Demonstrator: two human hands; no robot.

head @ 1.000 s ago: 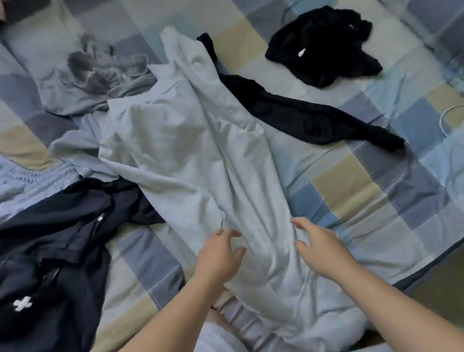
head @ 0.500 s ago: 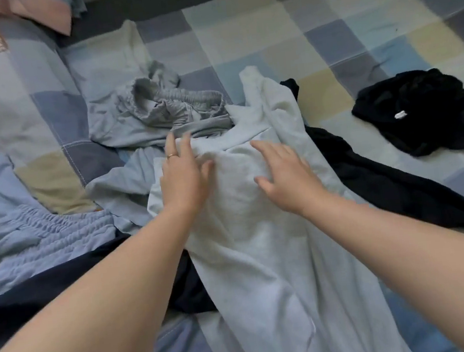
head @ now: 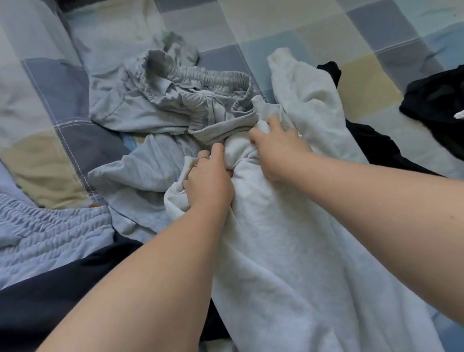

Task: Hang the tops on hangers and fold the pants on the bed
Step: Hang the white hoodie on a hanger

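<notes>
Across the checked bed, gripping a white garment by its bunched top.
Stretched from the near edge, touching crumpled grey pants, lying over black clothing; clenched on the gathered cloth with left hand and right hand, fingers curled into folds; ring on the left.

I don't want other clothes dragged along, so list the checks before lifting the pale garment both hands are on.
1. Left hand grip on the pale garment: fingers curled into bunched fabric, ok.
2. Right hand grip: fingers curled over bunched fabric, ok.
3. Grey elastic-waist pants clear of it: touching at the hands, cannot tell.
4. Black garment clear of it: partly underneath, not ok.
5. Top or pants: cannot tell.
</notes>
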